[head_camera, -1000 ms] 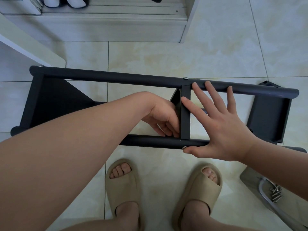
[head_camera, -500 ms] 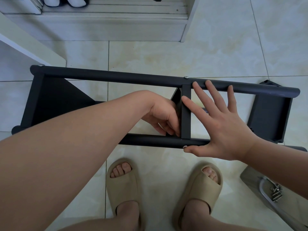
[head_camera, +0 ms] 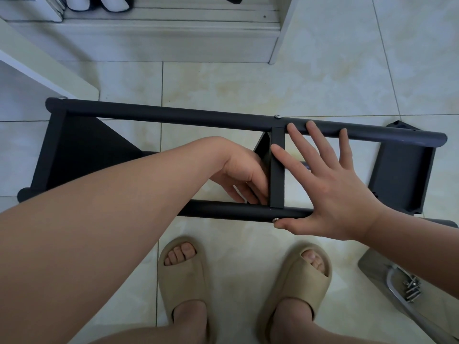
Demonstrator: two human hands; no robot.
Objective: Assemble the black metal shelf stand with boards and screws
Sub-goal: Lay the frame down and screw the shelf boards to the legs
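Note:
The black metal shelf stand [head_camera: 173, 115] lies on its side on the tiled floor, its two long tubes running left to right. A narrow black middle board [head_camera: 277, 184] bridges the tubes, with further boards at the left end [head_camera: 74, 155] and right end [head_camera: 402, 175]. My right hand [head_camera: 330, 192] lies flat with spread fingers across both tubes, its thumb against a silver screw [head_camera: 275, 220] in the near tube. My left hand [head_camera: 243, 175] reaches inside the frame, fingers bent down against the middle board's left face; anything between them is hidden.
A grey tray [head_camera: 377, 269] with several loose screws [head_camera: 411, 290] lies on the floor at the lower right. My two feet in beige slippers [head_camera: 183, 276] stand just in front of the stand. White furniture [head_camera: 149, 43] lines the back, and a white panel [head_camera: 44, 68] juts in at the left.

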